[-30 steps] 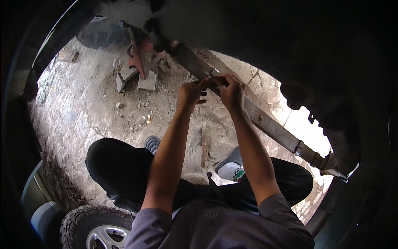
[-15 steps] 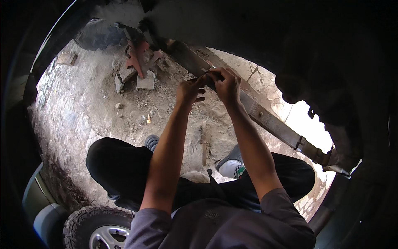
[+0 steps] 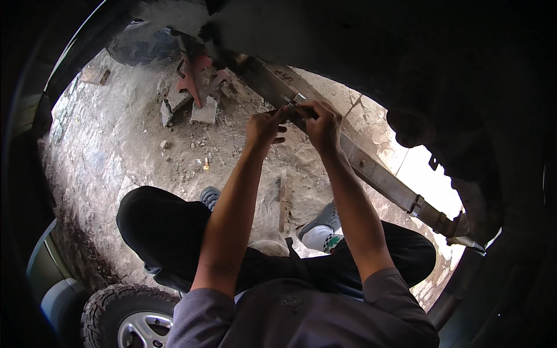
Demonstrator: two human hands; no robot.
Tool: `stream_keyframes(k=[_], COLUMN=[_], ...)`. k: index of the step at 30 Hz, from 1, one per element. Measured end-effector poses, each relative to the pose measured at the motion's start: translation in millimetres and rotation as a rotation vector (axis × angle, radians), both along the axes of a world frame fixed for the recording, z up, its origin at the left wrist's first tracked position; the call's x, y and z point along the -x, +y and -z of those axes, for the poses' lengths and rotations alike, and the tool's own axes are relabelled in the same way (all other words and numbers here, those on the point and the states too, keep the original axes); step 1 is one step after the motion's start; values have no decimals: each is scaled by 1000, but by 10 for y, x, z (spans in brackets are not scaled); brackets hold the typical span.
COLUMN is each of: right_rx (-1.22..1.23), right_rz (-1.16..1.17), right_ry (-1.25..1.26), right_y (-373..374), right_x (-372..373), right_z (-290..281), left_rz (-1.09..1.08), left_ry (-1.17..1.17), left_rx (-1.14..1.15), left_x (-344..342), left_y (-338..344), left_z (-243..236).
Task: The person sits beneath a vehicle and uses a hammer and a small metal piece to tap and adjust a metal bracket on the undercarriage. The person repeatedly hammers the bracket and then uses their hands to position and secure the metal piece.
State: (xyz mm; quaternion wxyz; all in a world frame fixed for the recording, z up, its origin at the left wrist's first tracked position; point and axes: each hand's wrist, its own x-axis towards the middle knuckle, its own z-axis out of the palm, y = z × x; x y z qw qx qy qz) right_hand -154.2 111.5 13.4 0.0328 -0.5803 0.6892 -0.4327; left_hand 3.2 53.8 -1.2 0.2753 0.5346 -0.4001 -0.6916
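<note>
My left hand and my right hand meet at a long, dull metal leaf spring that runs diagonally across the upper right, beside a shiny clamp. The left thumb and forefinger pinch at a small part on the spring, other fingers loosely spread below. The right fingers are bent and pressed close to the same spot. What exactly the fingertips hold is hidden.
A red metal stand rests among concrete chunks on the rough dirt ground. A loose wheel lies at lower left, and a flat strip between my legs. Dark vehicle body overhangs the top and right.
Over the last second both hands shift very slightly at the same spot on the spring, the right fingers closing in toward the left thumb. The surroundings show only slight camera shift.
</note>
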Motion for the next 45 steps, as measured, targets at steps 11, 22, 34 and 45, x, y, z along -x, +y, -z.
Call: stream_keyframes(k=[11, 22, 34, 45], right_rx=[-19, -69, 32, -140], right_rz=[-19, 63, 78, -158], right_ry=[-51, -38, -1019, -1288], right_y=[47, 54, 583, 704], right_x=[-25, -77, -151, -145], right_z=[-33, -75, 8, -53], left_rz=[-3, 71, -242, 84], left_ry=[-20, -9, -42, 377], left_rx=[30, -6, 314, 258], left_x=[12, -34, 115, -88], left_y=[-3, 13, 665, 572], left_z=[94, 38, 55, -234])
